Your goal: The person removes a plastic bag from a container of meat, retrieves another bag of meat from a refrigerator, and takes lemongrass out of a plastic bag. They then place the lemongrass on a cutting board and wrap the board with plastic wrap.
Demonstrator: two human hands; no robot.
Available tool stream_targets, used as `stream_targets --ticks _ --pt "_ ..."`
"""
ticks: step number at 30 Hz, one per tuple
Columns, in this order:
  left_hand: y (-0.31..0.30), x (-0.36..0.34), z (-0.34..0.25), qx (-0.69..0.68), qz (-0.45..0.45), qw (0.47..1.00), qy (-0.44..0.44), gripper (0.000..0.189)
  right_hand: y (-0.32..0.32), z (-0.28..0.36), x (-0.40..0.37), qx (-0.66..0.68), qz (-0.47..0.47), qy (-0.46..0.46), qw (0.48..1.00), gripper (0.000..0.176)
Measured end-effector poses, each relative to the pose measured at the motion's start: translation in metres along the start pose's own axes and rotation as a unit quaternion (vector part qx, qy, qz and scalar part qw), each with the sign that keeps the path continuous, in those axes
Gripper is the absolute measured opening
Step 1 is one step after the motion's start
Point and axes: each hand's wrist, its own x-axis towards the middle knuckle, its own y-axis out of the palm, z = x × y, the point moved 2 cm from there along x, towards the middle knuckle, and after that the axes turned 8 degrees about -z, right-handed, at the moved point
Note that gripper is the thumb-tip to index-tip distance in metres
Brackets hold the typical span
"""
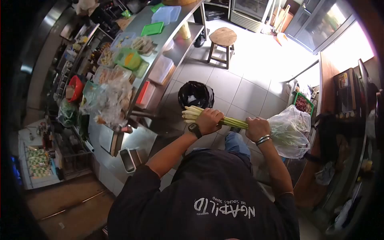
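A bundle of long green stalks with pale, thick ends [192,113] lies across both hands in front of my body. My left hand [210,121], with a dark watch at its wrist, is wrapped round the bundle near the pale ends. Further right, my right hand [258,129], with metal bracelets at the wrist, is closed round the green part. Just beyond the pale ends stands a bin lined with a black bag [196,94]. A clear plastic bag [291,132] with something green inside is beside my right hand.
A metal counter [138,86] at the left bears plastic bags, trays and a green lid [152,28]. Past the bin stands a round wooden stool [223,37]. A metal pan [130,160] sits lower left. A green crate [303,105] is at the right.
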Motion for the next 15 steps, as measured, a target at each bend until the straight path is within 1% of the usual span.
stream_targets --ticks 3,7,9,10,11,13,14,15 --pt "0.025 0.044 0.006 -0.002 0.021 1.000 -0.021 0.034 -0.010 -0.045 0.025 -0.003 0.021 0.008 1.000 0.012" --pt "0.040 0.098 0.013 0.045 0.004 0.999 -0.029 0.040 -0.032 -0.101 0.065 0.009 0.021 -0.016 1.000 0.012" --pt "0.038 0.120 0.013 0.040 -0.055 0.997 -0.020 0.040 -0.036 -0.120 0.085 -0.005 0.096 -0.014 0.995 0.015" --pt "0.039 0.128 0.015 0.050 -0.028 0.998 -0.039 0.047 -0.037 -0.128 0.092 -0.003 0.101 -0.021 0.995 0.015" --pt "0.037 0.135 0.016 0.055 -0.028 0.997 -0.047 0.047 -0.039 -0.134 0.102 -0.002 0.101 -0.038 0.994 0.014" --pt "0.038 0.150 0.024 0.046 0.034 0.991 -0.117 0.058 -0.044 -0.143 0.129 0.000 0.096 -0.060 0.994 0.013" --pt "0.046 0.151 0.032 0.049 0.034 0.991 -0.123 0.058 -0.046 -0.145 0.141 -0.007 0.128 -0.068 0.989 0.013" --pt "0.057 0.149 0.043 0.070 0.060 0.988 -0.120 0.062 -0.045 -0.147 0.151 -0.015 0.161 -0.074 0.984 0.014"
